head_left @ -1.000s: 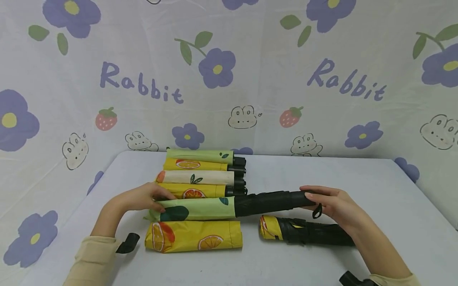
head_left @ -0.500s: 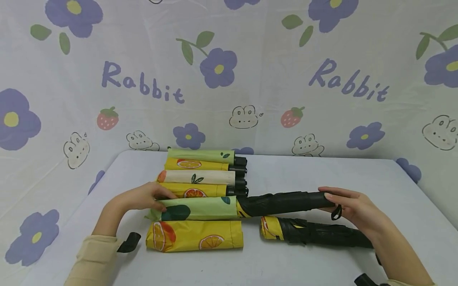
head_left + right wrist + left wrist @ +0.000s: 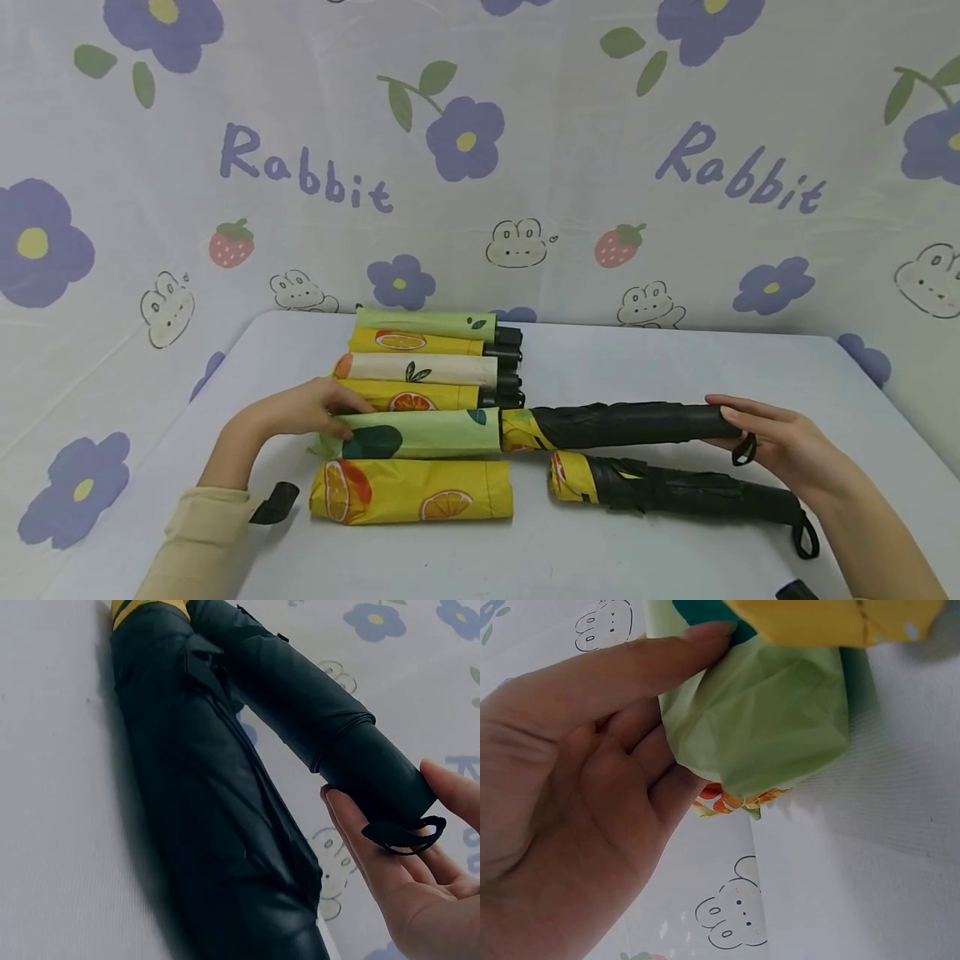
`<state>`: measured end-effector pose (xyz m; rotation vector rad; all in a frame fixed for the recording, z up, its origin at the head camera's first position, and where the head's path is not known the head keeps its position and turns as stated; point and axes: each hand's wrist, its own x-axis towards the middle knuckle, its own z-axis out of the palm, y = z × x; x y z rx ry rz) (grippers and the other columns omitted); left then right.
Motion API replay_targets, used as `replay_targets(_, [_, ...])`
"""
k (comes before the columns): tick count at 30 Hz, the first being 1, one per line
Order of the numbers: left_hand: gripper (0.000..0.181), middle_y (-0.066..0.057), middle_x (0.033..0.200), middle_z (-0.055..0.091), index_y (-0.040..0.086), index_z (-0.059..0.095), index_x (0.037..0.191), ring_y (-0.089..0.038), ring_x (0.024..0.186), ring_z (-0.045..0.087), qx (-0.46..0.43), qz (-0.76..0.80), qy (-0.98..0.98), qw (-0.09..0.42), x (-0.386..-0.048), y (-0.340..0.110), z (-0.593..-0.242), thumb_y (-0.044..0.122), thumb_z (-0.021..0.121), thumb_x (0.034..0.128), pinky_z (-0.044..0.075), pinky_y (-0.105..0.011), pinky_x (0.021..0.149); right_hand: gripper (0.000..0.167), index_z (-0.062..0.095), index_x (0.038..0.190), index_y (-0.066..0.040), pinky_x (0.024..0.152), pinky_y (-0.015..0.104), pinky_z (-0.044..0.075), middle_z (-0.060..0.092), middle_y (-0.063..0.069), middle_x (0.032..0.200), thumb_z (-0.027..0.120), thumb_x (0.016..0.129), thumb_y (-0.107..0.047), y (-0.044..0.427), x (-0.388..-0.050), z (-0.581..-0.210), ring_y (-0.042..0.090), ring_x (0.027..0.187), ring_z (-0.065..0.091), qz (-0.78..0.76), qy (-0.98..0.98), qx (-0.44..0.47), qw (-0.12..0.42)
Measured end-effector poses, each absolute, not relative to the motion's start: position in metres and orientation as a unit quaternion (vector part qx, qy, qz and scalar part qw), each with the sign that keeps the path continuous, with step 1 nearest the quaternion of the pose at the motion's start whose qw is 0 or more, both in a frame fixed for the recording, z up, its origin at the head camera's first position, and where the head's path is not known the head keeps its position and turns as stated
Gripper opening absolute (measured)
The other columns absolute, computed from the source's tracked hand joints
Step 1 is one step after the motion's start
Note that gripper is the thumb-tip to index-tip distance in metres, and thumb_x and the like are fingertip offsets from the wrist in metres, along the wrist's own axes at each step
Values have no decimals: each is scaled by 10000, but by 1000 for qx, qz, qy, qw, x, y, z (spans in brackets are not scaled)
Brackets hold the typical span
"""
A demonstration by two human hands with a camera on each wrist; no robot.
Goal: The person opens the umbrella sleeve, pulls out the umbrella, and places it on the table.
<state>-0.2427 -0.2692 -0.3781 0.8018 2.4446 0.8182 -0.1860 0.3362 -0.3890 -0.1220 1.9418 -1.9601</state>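
My left hand [image 3: 307, 410] pinches the closed left end of a light green umbrella sleeve [image 3: 442, 433], thumb on its dark green spot; the left wrist view shows the crumpled sleeve end [image 3: 757, 727] in the fingers. From the sleeve's right mouth extends a folded umbrella [image 3: 622, 423], black with yellow at the mouth. Whether its tip is still inside cannot be told. My right hand [image 3: 787, 446] holds its black handle [image 3: 375, 772] between thumb and fingers, strap loop hanging. Nearer me lie a flat yellow orange-print sleeve [image 3: 412, 492] and a second folded black-and-yellow umbrella [image 3: 675, 490].
Behind the green sleeve, several sleeved umbrellas lie in a row, among them a cream one [image 3: 442, 368] and a light green one [image 3: 423, 322], handles to the right. The white table [image 3: 600, 558] ends at a printed rabbit-and-flower cloth [image 3: 570, 125].
My right hand has moved right with the umbrella, sliding it farther out of the green sleeve, so its yellow part now shows. My left hand stays on the sleeve's end.
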Motion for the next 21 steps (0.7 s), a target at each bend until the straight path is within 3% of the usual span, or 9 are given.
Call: replay_targets(21, [330, -58, 1182, 701, 124, 709, 1179, -142, 1055, 612, 270, 297, 887, 227, -241, -269, -377, 52, 700, 856, 519, -369, 971, 440, 674, 1239, -271, 820, 179, 447, 677, -146, 1210, 303, 1068, -108, 380, -185, -408, 108, 1090, 684, -735, 635, -81, 223])
